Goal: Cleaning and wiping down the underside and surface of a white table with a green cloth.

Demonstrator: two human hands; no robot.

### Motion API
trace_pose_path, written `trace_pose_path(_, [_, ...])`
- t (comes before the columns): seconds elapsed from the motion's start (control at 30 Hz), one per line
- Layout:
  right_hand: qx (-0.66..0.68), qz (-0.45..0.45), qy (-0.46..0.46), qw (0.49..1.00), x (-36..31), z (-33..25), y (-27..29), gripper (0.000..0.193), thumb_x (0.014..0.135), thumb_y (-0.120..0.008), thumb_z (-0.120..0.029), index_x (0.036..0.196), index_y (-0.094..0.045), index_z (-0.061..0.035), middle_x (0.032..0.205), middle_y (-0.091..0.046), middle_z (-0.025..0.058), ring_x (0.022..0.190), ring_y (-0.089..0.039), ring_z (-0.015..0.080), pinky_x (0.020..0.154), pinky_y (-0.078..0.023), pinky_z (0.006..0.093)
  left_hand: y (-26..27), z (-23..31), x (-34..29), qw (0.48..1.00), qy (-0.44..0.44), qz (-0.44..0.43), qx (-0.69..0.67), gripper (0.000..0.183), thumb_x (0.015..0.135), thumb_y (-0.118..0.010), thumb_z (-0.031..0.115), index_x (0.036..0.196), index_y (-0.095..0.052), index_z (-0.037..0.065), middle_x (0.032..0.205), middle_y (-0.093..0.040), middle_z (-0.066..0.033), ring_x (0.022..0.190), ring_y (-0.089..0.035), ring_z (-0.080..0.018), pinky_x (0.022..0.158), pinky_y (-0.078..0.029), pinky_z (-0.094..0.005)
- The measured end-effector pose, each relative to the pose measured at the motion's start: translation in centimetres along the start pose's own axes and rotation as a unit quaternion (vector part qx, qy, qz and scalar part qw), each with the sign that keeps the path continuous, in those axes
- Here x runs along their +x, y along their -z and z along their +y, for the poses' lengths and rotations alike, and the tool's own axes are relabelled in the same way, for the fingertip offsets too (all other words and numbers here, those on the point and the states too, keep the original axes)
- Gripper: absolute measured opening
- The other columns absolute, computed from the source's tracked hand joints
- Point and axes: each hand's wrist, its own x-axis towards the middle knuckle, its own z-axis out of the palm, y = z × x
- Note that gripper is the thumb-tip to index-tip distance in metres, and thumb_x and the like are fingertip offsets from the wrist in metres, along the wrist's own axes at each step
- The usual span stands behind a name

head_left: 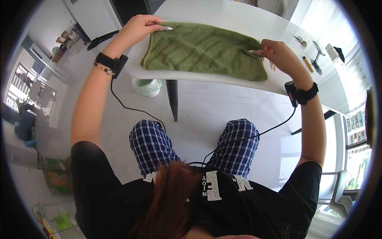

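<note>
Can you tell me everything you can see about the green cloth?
The green cloth looks soft and fuzzy, like a towel, with darker streaks and a bordered edge. It's roughly rectangular, spread out with some wrinkles, near the close edge of the white table. The left hand holds its far left corner; the right hand pinches its right side.

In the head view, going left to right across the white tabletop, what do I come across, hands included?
Left hand at the towel's left end → green towel → right hand at its right end → yellow pen-like stick → small grey stand.
</note>
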Motion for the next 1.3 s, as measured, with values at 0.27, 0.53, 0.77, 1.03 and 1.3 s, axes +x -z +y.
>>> trace_pose_path(0.27, [-0.223,0.126,0.137,0.957,-5.2,-2.1,-2.2,0.015,0.092,-0.063,-0.024,0.089,-0.063,-0.0093,0.073,-0.065,0.0076,0.069,-0.064,0.0259,0.06,-0.05,0.0366,-0.7,4.5,-9.1,0.991,0.021,0.095,-0.087,0.022,0.093,-0.061,0.003,0.113,-0.067,-0.002,0.097,-0.071,-0.0054,0.089,-0.064,-0.01,0.081,-0.051,-0.0237])
trace_pose_path(0.53, [-0.204,0.16,0.153,0.954,-4.5,-0.9,-2.6,0.021,0.092,-0.062,-0.028,0.082,-0.062,-0.0096,0.071,-0.063,0.0054,0.067,-0.063,0.0235,0.058,-0.049,0.036,-1.7,2.2,-12.5,0.99,0.007,0.105,-0.099,0.024,0.093,-0.057,-0.002,0.115,-0.067,-0.001,0.107,-0.07,-0.0059,0.096,-0.064,-0.0118,0.087,-0.05,-0.0253])
trace_pose_path(0.77, [-0.215,0.169,0.188,0.943,-6.0,-1.1,-1.5,0.02,0.088,-0.067,-0.026,0.078,-0.064,-0.0091,0.073,-0.061,0.0031,0.066,-0.061,0.0202,0.057,-0.049,0.0334,-2.5,0.8,-12.4,0.979,0.035,0.138,-0.149,0.025,0.094,-0.057,0.001,0.117,-0.066,-0.001,0.103,-0.071,-0.0052,0.094,-0.064,-0.011,0.086,-0.05,-0.024])
trace_pose_path(1.03, [-0.228,0.251,0.253,0.906,-6.7,-2.1,-1.1,0.012,0.076,-0.079,-0.023,0.079,-0.071,-0.0141,0.108,-0.062,0.0,0.087,-0.06,0.0171,0.069,-0.052,0.0298,-2.7,0.3,-11.8,0.979,0.027,0.131,-0.155,0.025,0.095,-0.058,0.004,0.117,-0.066,-0.001,0.105,-0.07,-0.0046,0.094,-0.064,-0.0098,0.086,-0.05,-0.0233])
trace_pose_path(1.3, [-0.21,0.249,0.29,0.9,-6.5,-2.4,-1.4,0.012,0.075,-0.079,-0.021,0.08,-0.071,-0.0123,0.128,-0.059,-0.0013,0.104,-0.056,0.0211,0.085,-0.051,0.0337,-2.9,0.2,-12.3,0.977,0.027,0.138,-0.162,0.024,0.094,-0.057,0.002,0.116,-0.067,0.0,0.105,-0.07,-0.0046,0.094,-0.064,-0.0099,0.086,-0.049,-0.0228])
